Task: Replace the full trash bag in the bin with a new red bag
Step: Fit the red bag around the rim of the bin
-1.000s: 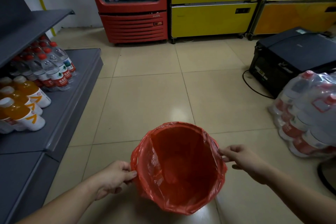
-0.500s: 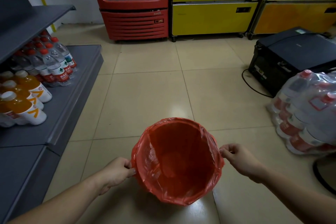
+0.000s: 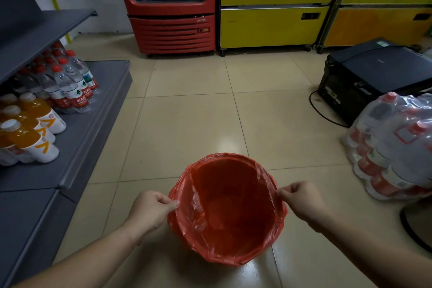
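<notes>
My left hand (image 3: 149, 211) pinches the red bag (image 3: 228, 208) at its left edge, fingertips closed on the thin plastic where it folds over the rim. My right hand (image 3: 300, 202) does the same on the opposite side, thumb and fingers closed on the film at the right edge. Between the two grips the bag's mouth stands wide open and round, its plastic turned down over the outside all the way around, so the bin itself is hidden under the red film. The inside looks empty, with a few creases along the left wall.

The bag sits on the tiled floor (image 3: 191, 124) directly in front of me, between my forearms. To my left runs a grey shelf (image 3: 93, 124) carrying orange drink bottles (image 3: 30, 133) at the near end and water bottles (image 3: 70, 82) with red caps further back. To my right a shrink-wrapped pack of bottles (image 3: 395, 147) rests on the floor, and behind it stands a black machine (image 3: 374, 72) with a cable looping out of it. Against the far wall stand a red cooler (image 3: 170, 7) and, beside it, yellow coolers (image 3: 275, 7).
</notes>
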`<state>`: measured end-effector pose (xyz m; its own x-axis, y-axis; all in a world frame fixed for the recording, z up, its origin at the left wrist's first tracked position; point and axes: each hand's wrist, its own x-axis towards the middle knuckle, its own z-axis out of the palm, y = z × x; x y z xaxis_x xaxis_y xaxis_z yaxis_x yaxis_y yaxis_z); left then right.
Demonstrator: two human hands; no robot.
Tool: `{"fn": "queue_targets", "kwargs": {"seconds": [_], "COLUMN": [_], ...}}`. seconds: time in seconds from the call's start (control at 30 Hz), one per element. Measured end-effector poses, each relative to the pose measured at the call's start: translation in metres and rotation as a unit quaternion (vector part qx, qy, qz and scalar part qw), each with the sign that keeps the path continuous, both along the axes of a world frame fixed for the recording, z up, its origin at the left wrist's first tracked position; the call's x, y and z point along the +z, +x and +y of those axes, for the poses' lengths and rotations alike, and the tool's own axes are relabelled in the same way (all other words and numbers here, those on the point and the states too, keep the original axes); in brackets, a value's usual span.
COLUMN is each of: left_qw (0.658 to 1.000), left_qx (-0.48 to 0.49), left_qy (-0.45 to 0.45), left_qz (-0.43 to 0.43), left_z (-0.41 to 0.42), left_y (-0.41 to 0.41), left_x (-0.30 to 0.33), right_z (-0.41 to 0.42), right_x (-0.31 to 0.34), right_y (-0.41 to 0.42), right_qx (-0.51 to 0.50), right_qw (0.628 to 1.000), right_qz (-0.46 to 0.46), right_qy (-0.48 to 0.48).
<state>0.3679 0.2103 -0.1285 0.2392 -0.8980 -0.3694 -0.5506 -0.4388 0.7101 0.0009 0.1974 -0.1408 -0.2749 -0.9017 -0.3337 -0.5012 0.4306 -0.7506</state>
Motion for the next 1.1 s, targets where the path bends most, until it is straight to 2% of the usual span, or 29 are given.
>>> {"fn": "queue_targets", "kwargs": {"seconds": [0.23, 0.57, 0.77, 0.93, 1.0, 1.1], "left_qw": [0.996, 0.97, 0.984, 0.985, 0.987, 0.985], "left_qx": [0.055, 0.086, 0.075, -0.003, -0.022, 0.018], "left_qy": [0.024, 0.084, 0.083, 0.099, 0.1, 0.089], "left_qz": [0.072, 0.21, 0.138, 0.144, 0.127, 0.147], "left_z": [0.002, 0.007, 0.003, -0.004, -0.003, -0.006], "left_y": [-0.003, 0.005, 0.007, 0.003, -0.002, 0.0], "left_x": [-0.005, -0.018, -0.013, 0.01, 0.009, 0.003], "right_z": [0.004, 0.007, 0.004, 0.005, 0.005, 0.001], "right_x": [-0.006, -0.015, -0.005, 0.02, 0.018, 0.015], "right_y": [-0.002, -0.013, -0.015, 0.002, 0.009, 0.011], "right_qx": [0.031, 0.068, 0.079, 0.081, 0.069, 0.041], "right_qw": [0.998, 0.997, 0.996, 0.996, 0.998, 0.998], "right_qz": [0.054, 0.027, 0.04, -0.022, 0.004, 0.046], "right_qy": [-0.013, -0.029, -0.012, 0.007, 0.008, -0.01]}}
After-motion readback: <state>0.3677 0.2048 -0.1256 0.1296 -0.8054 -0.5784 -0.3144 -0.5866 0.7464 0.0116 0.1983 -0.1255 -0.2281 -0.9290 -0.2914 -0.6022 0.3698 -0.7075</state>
